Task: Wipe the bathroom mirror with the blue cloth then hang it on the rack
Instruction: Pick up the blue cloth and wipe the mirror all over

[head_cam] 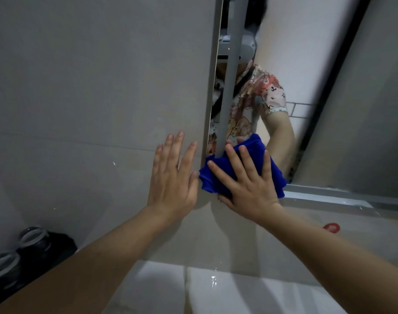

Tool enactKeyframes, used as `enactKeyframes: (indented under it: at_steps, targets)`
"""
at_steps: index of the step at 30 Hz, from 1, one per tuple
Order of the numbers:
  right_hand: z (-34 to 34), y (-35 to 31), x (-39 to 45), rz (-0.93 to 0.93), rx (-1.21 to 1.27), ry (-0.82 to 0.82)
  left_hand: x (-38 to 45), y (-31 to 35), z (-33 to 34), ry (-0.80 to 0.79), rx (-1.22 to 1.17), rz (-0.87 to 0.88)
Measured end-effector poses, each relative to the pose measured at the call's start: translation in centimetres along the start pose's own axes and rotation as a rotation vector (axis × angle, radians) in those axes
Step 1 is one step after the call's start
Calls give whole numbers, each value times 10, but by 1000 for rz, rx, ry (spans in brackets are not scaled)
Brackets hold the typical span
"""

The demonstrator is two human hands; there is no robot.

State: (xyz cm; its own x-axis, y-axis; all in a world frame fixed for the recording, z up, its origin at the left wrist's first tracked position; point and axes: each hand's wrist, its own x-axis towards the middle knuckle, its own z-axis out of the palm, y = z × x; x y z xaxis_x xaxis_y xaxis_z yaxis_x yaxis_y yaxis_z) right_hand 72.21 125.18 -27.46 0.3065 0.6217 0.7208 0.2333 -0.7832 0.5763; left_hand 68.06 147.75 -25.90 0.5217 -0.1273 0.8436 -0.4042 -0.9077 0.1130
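Wiping the mirror's lower corner

Right hand (245, 177), fingers spread flat, presses the blue cloth (218, 177) on the mirror (306, 64); left hand (173, 175) lies flat at nine o'clock; rack probably unseen.

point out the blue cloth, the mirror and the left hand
blue cloth (210, 177): head view, its bare lower left folds
mirror (306, 53): head view, bare glass, upper right
left hand (173, 175): head view, its back
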Motion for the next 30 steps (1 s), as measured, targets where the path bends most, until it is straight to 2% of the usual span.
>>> enactKeyframes:
  at_steps: [6,12,24,30]
  targets:
    - [-3,-7,17,-56,-3,12,4,-13,-8,11,-22,-58]
    - [-16,16,65,-195,20,32,14,-9,-19,17,-35,-86]
    - [-54,74,138,-191,1,82,51,21,-49,81,-71,-62]
    - [-58,84,139,-229,14,75,68,36,-54,102,-66,-74]
